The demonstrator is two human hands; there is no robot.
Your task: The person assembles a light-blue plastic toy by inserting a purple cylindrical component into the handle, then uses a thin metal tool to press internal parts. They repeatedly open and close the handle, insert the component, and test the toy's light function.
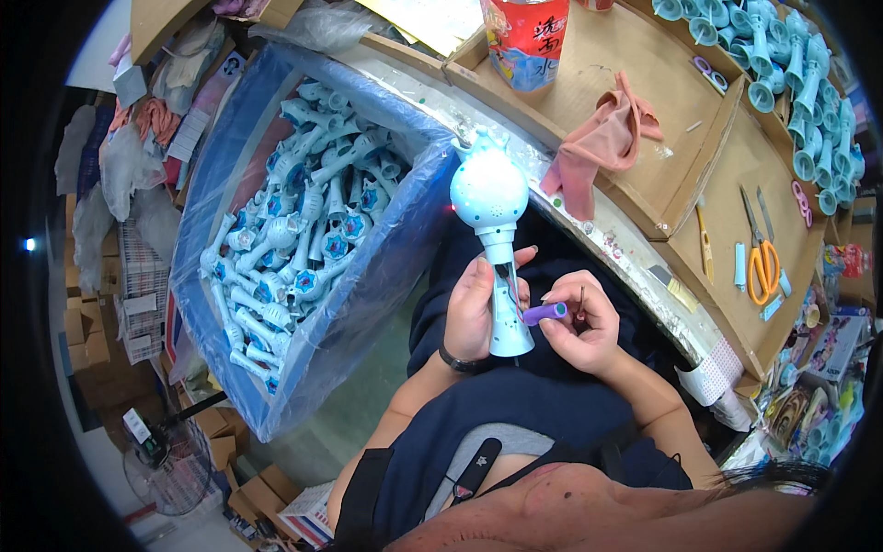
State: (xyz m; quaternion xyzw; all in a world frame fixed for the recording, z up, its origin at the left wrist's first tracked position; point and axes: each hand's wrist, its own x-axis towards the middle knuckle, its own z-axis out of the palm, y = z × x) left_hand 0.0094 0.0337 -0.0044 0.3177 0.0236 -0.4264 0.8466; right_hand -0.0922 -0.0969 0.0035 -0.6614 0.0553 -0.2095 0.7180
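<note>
Above the lap (430,324): grips wand (498,237) by the handle (510,342) with left hand (470,308), likely to leave the slot (502,274) exposed. With right hand (589,324), pinches purple tube (543,314) just beside the slot, presumably to keep thin wires (518,296) from pulling.

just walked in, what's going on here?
A person's left hand grips a pale-blue toy wand by its handle, which has an open slot. The right hand holds a purple cylinder beside that slot, where thin wires show. Similar pale-blue toy parts lie heaped in a plastic-lined bin to the left.
</note>
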